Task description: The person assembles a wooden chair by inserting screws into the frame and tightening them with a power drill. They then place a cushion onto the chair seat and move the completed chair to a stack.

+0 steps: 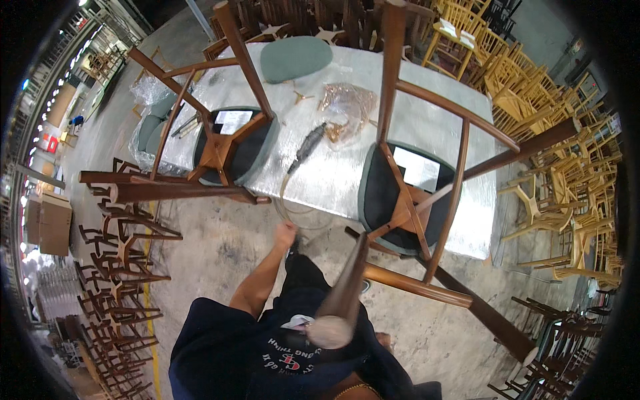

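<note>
My left hand (287, 233) hangs low just off the near table edge, its fingers curled in. A thin hose (283, 200) loops close by it; whether the two touch is unclear. Only a sliver of my right hand (383, 339) shows by my body, fingers hidden. Two brown wooden chairs lie upside down on the wrapped table (313, 193): a left chair (217, 150) and a nearer right chair (408, 207), both with dark seat undersides and white paper labels. One leg of the right chair juts toward me. Between them lies a dark hand-held tool (308, 148) joined to the hose.
A clear plastic bag (348, 110) of small parts and a green seat pad (295, 59) lie on the table. Pale wooden chairs (533, 93) are stacked at right, dark chair frames (120, 280) line the left floor. A cardboard box (55, 223) stands far left.
</note>
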### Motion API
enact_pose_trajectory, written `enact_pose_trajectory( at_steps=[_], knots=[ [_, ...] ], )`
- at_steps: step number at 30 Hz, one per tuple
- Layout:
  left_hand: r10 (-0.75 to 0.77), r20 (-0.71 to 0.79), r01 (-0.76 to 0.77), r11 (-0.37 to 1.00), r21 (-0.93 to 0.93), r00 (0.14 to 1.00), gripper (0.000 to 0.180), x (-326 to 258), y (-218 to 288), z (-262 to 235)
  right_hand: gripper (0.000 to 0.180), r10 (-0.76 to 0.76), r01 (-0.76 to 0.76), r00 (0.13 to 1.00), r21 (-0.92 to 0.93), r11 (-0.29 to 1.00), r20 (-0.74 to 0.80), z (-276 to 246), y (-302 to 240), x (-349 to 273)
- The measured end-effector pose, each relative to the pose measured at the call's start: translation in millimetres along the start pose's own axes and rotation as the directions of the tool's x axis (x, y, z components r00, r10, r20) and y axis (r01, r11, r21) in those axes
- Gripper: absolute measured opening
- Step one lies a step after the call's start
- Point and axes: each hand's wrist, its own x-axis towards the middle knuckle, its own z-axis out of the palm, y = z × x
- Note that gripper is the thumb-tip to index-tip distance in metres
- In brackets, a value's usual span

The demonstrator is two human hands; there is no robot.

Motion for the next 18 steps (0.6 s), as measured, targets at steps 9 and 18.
enact_pose_trajectory(
  at_steps=[9,18],
  knots=[
    [0.155,0.134,-0.147,0.987,-0.069,0.979,0.047,207,35,-15,0.023,-0.408,0.386,0.913,-0.266,0.883,-0.029,170,-49,-59],
    [0.120,0.304,0.139,0.695,-0.706,0.945,0.051,181,23,-60,0.041,-0.949,0.927,0.246,-0.333,0.171,0.197,480,-244,-193]
  ],
)
